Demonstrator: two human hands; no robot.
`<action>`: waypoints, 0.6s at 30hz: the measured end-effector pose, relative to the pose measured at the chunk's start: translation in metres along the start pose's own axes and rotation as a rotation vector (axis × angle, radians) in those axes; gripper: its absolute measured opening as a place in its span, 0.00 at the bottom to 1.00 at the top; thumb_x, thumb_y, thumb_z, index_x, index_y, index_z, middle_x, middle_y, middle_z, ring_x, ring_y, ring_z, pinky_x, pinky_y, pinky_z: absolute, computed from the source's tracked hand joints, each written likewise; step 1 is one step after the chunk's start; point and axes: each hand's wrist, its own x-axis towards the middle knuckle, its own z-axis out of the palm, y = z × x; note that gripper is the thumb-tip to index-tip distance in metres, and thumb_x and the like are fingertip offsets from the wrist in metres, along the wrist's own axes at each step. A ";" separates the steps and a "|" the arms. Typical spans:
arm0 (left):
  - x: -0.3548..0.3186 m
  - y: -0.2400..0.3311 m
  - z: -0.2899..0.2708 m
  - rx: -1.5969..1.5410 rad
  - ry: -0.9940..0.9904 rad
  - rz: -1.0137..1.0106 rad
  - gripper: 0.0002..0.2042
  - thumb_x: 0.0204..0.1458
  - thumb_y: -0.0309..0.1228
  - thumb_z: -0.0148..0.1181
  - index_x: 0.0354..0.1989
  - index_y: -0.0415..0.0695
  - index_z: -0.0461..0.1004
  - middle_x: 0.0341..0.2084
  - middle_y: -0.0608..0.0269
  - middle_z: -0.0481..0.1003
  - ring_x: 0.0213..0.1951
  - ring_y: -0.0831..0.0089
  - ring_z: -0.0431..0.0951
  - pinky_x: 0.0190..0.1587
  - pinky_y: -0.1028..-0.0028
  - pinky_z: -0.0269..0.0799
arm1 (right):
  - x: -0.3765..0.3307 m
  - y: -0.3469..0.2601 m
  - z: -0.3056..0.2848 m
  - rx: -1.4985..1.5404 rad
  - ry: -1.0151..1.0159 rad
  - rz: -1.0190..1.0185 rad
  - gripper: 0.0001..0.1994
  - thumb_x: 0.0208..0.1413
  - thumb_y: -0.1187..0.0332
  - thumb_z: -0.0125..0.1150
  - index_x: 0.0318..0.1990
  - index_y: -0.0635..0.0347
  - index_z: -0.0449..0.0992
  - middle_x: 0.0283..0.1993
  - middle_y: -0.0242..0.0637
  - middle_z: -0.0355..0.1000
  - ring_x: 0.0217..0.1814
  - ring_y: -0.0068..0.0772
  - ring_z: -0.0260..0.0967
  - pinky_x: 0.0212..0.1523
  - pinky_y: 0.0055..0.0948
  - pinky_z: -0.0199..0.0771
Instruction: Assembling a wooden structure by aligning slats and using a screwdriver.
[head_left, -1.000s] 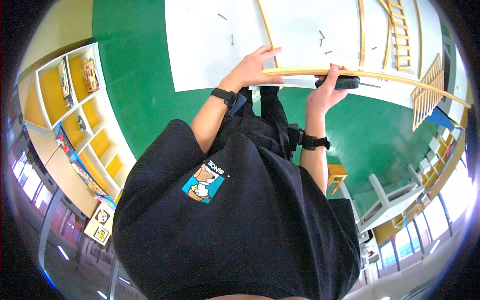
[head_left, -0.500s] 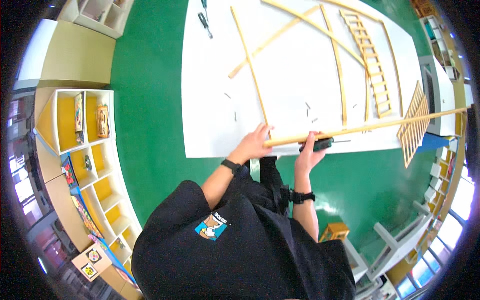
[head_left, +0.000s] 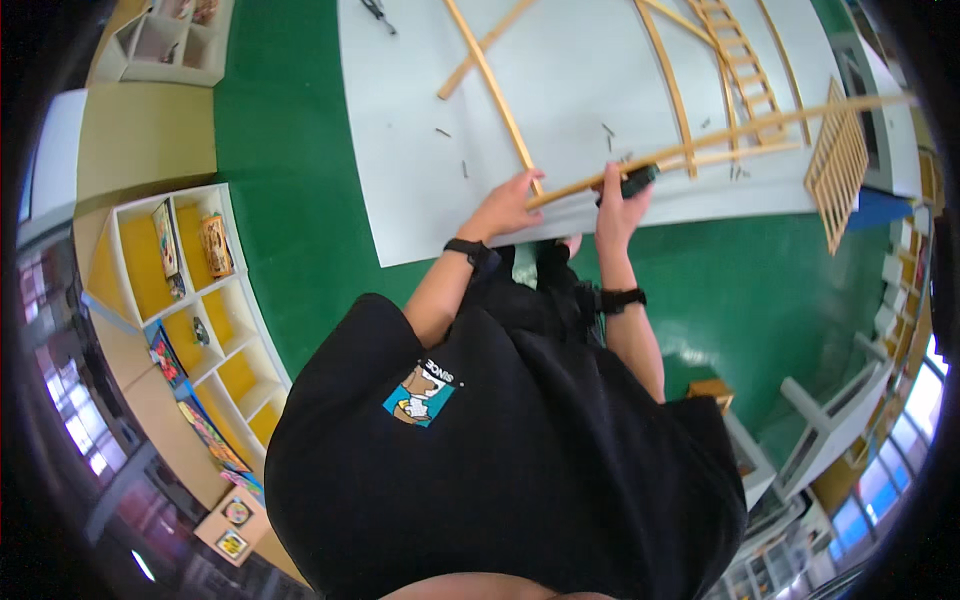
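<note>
A corner seems to be being lined up, and steadiness is called for: the long strip (head_left: 572,189) is pinched by the left hand (head_left: 506,207) beside the end of a second strip (head_left: 489,86), over the surface (head_left: 570,80), while a dark tool (head_left: 640,181) is gripped by the right hand (head_left: 620,208). One further tool (head_left: 378,14), one ladder (head_left: 743,62) and one slatted panel (head_left: 838,165) are counted; the small screws (head_left: 442,132) are too blurred.

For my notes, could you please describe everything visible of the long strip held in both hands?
The long, thin strip is pale yellow-brown and looks wooden, its right end blurred. It slants over the white table and, in the picture, across the slatted panel. The left hand grips its left end; the right hand holds it farther along, beside a dark tool. Whether anything else touches it is unclear.
</note>
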 end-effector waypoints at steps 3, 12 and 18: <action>0.004 0.006 -0.006 0.064 0.054 0.005 0.27 0.41 0.33 0.65 0.54 0.46 0.66 0.47 0.51 0.73 0.50 0.55 0.74 0.53 0.64 0.70 | 0.005 -0.006 0.008 -0.043 -0.030 -0.016 0.18 0.54 0.71 0.66 0.47 0.63 0.64 0.32 0.31 0.68 0.26 0.21 0.67 0.25 0.21 0.69; 0.009 0.015 -0.012 0.067 0.129 0.029 0.23 0.44 0.36 0.65 0.50 0.45 0.69 0.33 0.54 0.76 0.36 0.57 0.78 0.43 0.66 0.74 | 0.014 -0.027 0.013 -0.086 -0.082 -0.036 0.12 0.54 0.70 0.65 0.36 0.60 0.65 0.24 0.29 0.67 0.20 0.19 0.65 0.21 0.20 0.63; 0.013 0.027 -0.020 -0.150 -0.020 -0.232 0.23 0.60 0.49 0.49 0.53 0.44 0.69 0.33 0.53 0.75 0.31 0.64 0.77 0.35 0.70 0.73 | 0.015 -0.034 0.024 -0.219 -0.101 -0.096 0.19 0.50 0.64 0.69 0.42 0.66 0.68 0.33 0.34 0.69 0.34 0.26 0.66 0.36 0.29 0.70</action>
